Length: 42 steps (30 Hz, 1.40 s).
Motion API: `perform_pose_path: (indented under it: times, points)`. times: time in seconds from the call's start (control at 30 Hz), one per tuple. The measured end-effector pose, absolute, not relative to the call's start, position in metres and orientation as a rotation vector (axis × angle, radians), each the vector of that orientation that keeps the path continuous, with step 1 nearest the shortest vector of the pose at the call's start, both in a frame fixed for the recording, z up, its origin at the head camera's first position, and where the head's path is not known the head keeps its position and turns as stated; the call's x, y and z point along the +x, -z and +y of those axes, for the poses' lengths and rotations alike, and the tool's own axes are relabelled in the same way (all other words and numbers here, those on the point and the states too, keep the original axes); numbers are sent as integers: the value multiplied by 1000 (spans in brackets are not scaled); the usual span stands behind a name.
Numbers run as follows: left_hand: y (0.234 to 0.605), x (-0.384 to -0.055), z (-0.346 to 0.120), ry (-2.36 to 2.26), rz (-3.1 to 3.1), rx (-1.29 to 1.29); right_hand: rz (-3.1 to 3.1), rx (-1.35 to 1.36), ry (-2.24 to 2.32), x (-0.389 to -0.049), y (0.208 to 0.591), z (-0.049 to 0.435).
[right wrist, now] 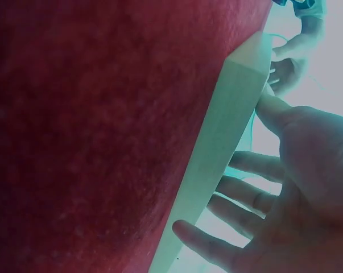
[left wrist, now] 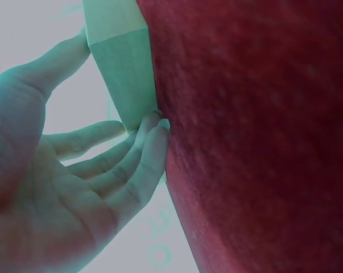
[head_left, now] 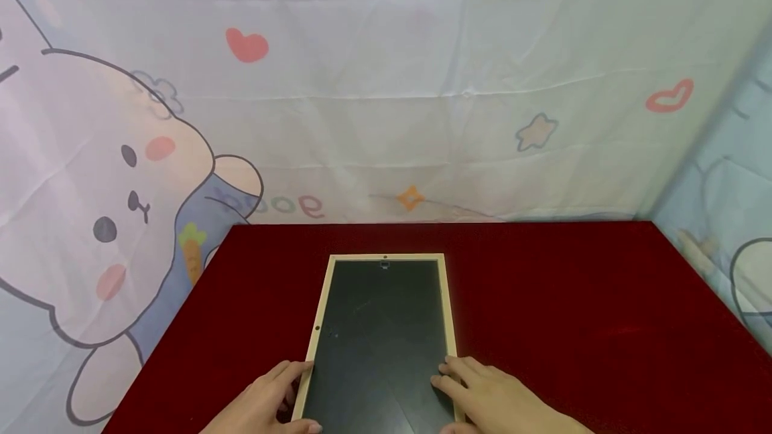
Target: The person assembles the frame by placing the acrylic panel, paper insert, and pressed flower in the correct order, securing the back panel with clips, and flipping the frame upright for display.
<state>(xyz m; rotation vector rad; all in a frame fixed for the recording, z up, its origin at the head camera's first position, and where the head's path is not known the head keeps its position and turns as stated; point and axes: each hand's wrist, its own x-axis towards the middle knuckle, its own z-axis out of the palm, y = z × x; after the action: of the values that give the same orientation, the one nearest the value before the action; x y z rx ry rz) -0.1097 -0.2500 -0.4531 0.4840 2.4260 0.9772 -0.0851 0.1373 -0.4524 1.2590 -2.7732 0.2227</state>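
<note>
A shallow board with a pale wooden frame (head_left: pixel 447 300) and a dark flat panel (head_left: pixel 380 327) lies on the red cloth. My left hand (head_left: pixel 262 400) touches its left rail, index fingertip on the rail and thumb lower down at the panel's edge. In the left wrist view, the other fingers (left wrist: pixel 145 165) of that hand reach down the rail's outer side to the cloth. Across the board, my right hand (head_left: pixel 491 394) rests on the right rail, with two fingertips over the panel. The right wrist view shows its fingers (right wrist: pixel 245 199) spread along the wooden side, thumb near the corner.
Red cloth (head_left: pixel 561 313) covers the table, which ends at a far edge and slanting sides. Behind it hangs a pale printed curtain (head_left: pixel 392 86) with a cartoon animal and hearts. A small metal hanger (head_left: pixel 384 264) sits at the board's far end.
</note>
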Motion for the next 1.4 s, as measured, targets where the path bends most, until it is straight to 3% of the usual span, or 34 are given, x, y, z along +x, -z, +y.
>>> perform_pose_path:
  times: [0.27,0.53,1.4]
  points:
    - [450,-107,-245,-898,2498,459,-2893,1275,-490,-94,449,139]
    - [452,-103,-238,-623,2704,549,-3023,1247,-436,-102,440,140]
    - [466,-88,-242,-479,2731,560,-3150,1359,-495,-106,438,132]
